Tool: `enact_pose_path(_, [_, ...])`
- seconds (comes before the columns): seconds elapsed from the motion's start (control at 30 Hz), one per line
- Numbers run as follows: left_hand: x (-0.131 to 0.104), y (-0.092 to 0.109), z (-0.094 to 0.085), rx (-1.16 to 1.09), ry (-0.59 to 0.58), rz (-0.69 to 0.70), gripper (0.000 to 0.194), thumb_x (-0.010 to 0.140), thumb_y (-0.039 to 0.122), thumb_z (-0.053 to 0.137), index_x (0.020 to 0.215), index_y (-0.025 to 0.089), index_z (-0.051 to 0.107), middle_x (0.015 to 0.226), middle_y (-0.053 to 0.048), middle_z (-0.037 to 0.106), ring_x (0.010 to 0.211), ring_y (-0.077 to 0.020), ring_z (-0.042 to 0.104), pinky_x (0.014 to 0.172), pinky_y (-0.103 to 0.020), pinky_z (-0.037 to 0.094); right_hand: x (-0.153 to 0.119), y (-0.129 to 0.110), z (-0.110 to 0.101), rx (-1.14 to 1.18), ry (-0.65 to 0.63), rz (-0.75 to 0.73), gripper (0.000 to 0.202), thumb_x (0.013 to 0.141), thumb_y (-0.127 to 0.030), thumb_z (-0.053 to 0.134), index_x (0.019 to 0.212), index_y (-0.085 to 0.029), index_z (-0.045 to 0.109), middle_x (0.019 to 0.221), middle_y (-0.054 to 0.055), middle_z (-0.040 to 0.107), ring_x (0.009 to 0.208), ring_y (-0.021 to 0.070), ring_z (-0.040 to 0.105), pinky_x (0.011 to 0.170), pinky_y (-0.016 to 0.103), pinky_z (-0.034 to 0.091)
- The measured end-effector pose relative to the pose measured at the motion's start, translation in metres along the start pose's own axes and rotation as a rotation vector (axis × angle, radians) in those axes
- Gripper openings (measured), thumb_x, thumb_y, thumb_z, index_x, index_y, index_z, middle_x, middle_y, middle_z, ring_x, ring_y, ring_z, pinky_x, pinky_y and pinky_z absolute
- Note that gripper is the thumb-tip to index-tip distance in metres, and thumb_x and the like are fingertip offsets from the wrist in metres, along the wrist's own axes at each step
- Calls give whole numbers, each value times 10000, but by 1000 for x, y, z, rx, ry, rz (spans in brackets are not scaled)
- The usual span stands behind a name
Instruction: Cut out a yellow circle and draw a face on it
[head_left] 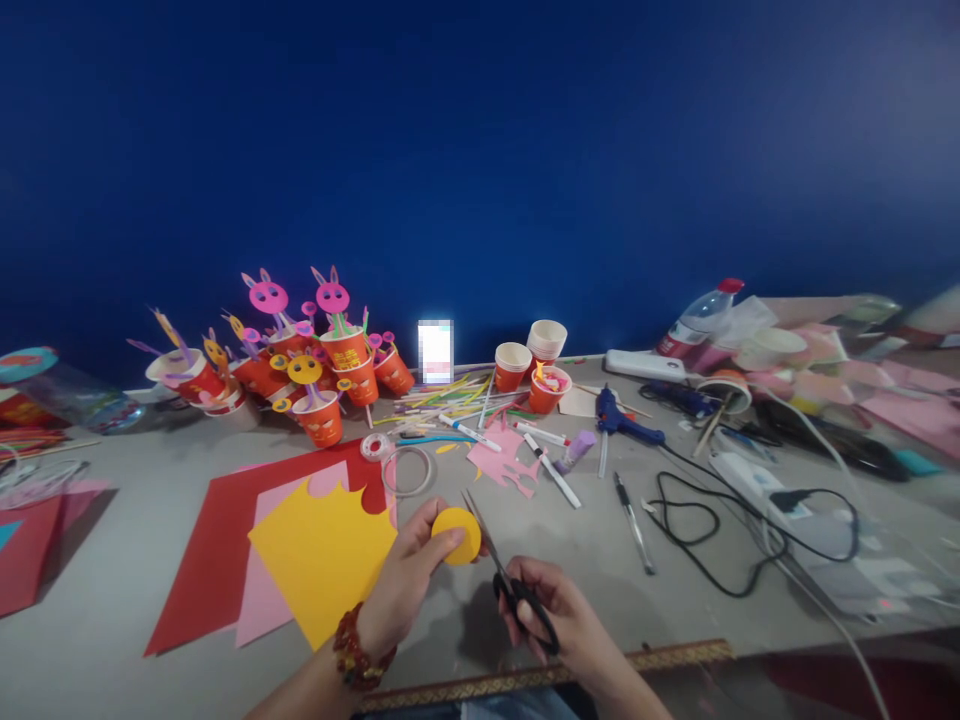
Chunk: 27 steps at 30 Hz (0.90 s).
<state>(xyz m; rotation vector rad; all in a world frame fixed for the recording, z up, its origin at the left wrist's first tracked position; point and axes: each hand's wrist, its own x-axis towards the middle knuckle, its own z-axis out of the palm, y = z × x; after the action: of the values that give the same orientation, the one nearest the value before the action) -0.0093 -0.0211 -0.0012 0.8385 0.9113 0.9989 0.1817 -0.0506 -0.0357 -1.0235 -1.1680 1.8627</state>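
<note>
Between the thumb and fingers of my left hand (416,555) is a round yellow paper disc (466,532). My right hand (551,605) grips a pair of black-handled scissors (536,612), fingers in the loops. The blades point up and away and lie at the right edge of the disc; whether they touch it I cannot tell. Left of my left hand lies a yellow sheet (322,560) with rounded cut-outs along its upper edge. Beneath it are a pink sheet (262,590) and a red sheet (199,570).
Red paper cups with animal-face figures (316,415) stand at the back left. Behind my hands lie a tape roll (407,470), markers (553,470) and pink paper scraps (499,455). To the right are a blue glue gun (626,422), a pen (634,520), tangled black cable (709,535) and a power strip (757,490).
</note>
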Motion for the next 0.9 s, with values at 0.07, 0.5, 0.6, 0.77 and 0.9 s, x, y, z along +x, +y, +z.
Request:
enact_pose_path(0.07, [-1,0,0,1,0,4,178,821,344,658,885,193,588,836,-25,717,761,-171,639,771,-277,465,1,0,0,-1,-10,-5,611,618,-741,724,740,-169,549,561,-28,541,419,59,400,371,164,292])
enact_pose_path(0.5, [-3,3,3,-5,-18,17,145,838,305,639,868,180,572,806,-14,709,748,-143,624,744,-253,449,0,-2,0,-65,-1,11,618,601,-758,716,710,-186,510,534,-39,541,400,51,370,359,167,258])
enact_pose_path(0.6, [-3,3,3,-2,-20,20,155,836,315,644,869,176,582,810,-19,710,740,-140,623,747,-253,452,0,-6,1,-83,5,10,619,600,-766,709,694,-188,506,533,-43,531,407,55,376,376,175,258])
enact_pose_path(0.77, [-3,2,3,-20,9,6,180,807,323,681,847,183,576,782,-7,704,724,-140,629,723,-244,461,0,-7,2,-98,31,9,619,587,-758,722,665,-190,489,514,-46,528,410,55,388,392,178,262])
enact_pose_path(0.9, [-3,1,2,-17,4,5,177,817,327,672,850,185,572,793,-16,712,730,-145,641,728,-246,470,1,1,1,-128,60,57,621,597,-774,693,661,-203,458,470,-58,521,354,42,330,342,172,213])
